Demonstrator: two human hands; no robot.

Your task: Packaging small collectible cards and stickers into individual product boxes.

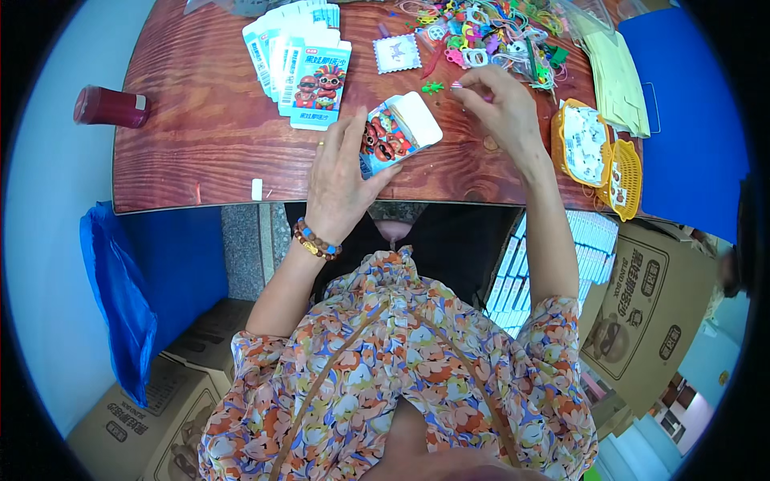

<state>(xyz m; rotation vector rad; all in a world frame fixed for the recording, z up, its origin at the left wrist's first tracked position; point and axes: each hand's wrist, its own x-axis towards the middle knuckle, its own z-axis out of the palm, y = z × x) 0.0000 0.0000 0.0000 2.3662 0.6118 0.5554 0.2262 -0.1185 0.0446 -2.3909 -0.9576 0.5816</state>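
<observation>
My left hand grips a small printed carton near the table's front edge. The carton is tilted, and its white end flap stands open toward the right. My right hand is to the right of it, thumb and forefinger pinching a tiny pink-and-white striped piece, too small to name. A green splayed toy lies just left of those fingertips. Beyond them spreads a heap of colourful plastic trinkets and cords. A stack of flattened blue-and-white cartons lies beyond my left hand.
A scallop-edged white card lies mid-table. Yellow baskets with white printed packets and a yellow paper stack are at right. A red jar lies at the left edge. Below the table are packed cartons and cardboard boxes.
</observation>
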